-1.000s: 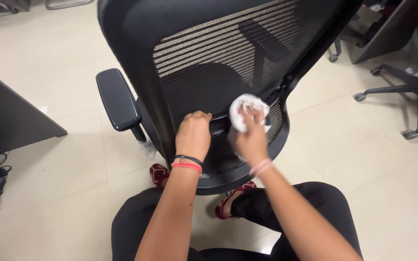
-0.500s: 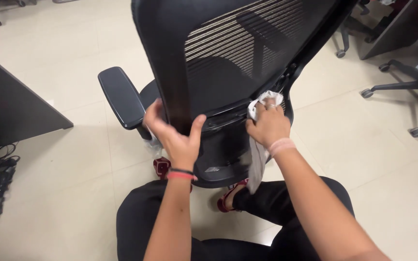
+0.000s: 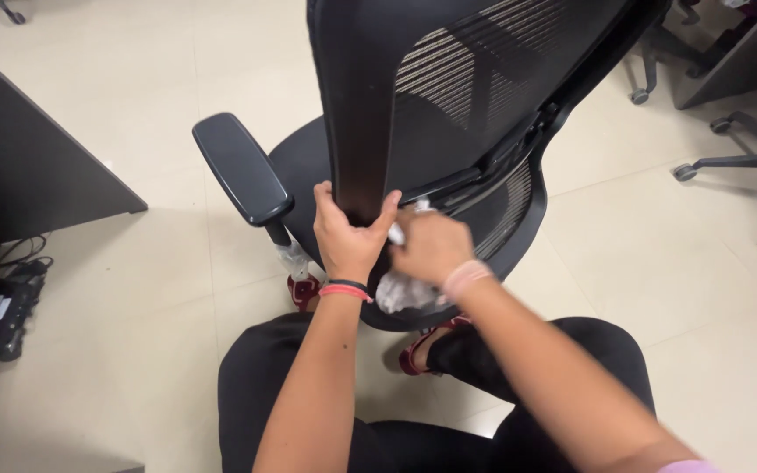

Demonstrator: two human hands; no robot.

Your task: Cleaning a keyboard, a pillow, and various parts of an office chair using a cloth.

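1 chair (image 3: 449, 96), 2 hands, 1 cloth (image 3: 405, 293)

Both arms bare. Left wrist: one black band and one red band (image 3: 344, 290); right wrist: pale pink band (image 3: 466, 278). Black trousers (image 3: 265, 394) on the legs; red sandals (image 3: 418, 350) on the feet.

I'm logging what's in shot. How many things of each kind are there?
Office chairs, whole or part: 3 (the gripped chair, one, one)
White cloth: 1
Desks: 2 ()
Hands: 2 (left hand, right hand)
Total: 8
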